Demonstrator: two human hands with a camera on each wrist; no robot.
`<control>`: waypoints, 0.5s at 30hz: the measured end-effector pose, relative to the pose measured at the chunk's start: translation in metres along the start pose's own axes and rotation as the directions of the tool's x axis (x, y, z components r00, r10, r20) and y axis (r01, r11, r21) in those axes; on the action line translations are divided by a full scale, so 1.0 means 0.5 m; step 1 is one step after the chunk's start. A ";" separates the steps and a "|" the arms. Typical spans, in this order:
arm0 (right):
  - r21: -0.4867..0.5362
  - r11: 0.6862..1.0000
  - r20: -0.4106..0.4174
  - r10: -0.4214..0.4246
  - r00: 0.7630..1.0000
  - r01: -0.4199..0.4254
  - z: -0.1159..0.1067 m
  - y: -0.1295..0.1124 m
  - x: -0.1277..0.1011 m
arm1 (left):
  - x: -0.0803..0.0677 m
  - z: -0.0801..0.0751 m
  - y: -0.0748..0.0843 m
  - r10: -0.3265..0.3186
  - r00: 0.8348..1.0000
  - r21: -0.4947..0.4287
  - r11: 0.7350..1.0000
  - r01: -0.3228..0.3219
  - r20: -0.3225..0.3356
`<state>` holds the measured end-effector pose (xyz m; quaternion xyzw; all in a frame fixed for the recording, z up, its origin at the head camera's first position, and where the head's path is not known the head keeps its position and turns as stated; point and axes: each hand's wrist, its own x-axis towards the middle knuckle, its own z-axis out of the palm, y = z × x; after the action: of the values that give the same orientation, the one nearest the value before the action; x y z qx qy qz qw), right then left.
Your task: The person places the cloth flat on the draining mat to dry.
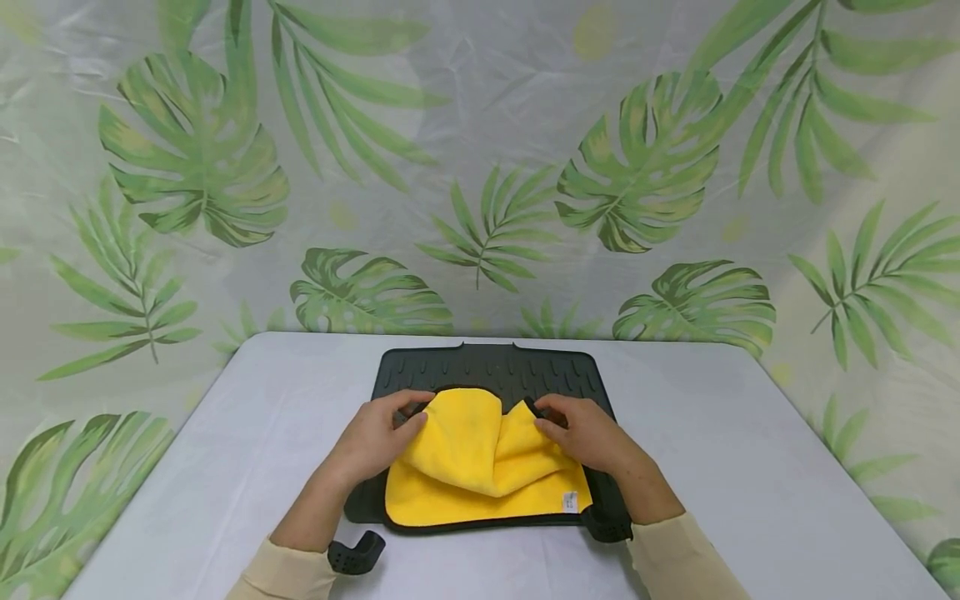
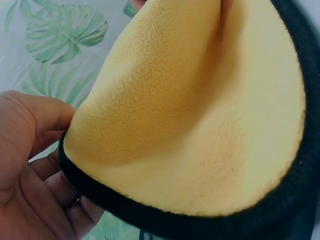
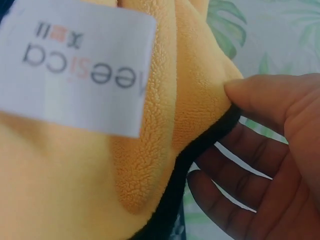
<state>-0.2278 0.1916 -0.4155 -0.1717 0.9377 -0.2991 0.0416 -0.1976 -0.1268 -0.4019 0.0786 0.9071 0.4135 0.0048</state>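
On the grey table, your two hands fold a yellow fleece cloth with a black edge.
Left to right: your left hand pinches the cloth's far left corner, thumb over it and fingers beneath; the cloth lies on a black ribbed rubber mat, its white label near the front right; your right hand has the same pinching grip on the far right corner.
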 end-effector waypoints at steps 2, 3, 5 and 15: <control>-0.002 1.000 -0.010 0.007 1.000 -0.007 -0.002 -0.001 -0.001 | 0.000 -0.003 0.000 -0.003 1.000 -0.006 1.000 0.003 -0.014; -0.001 1.000 -0.013 0.010 1.000 -0.010 -0.004 -0.001 -0.002 | 0.000 -0.005 -0.001 -0.007 1.000 -0.011 1.000 0.007 -0.020; 0.000 1.000 -0.018 0.021 1.000 -0.021 -0.006 -0.001 -0.003 | 0.001 -0.008 -0.002 -0.014 0.999 -0.015 1.000 0.014 -0.031; -0.029 0.998 -0.067 0.055 0.996 -0.057 -0.018 0.007 -0.005 | 0.002 -0.027 -0.012 -0.064 0.995 -0.041 0.997 0.061 -0.075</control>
<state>-0.2281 0.1999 -0.4103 -0.1360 0.9475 -0.2891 0.0162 -0.2006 -0.1405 -0.3973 0.0342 0.9006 0.4330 -0.0153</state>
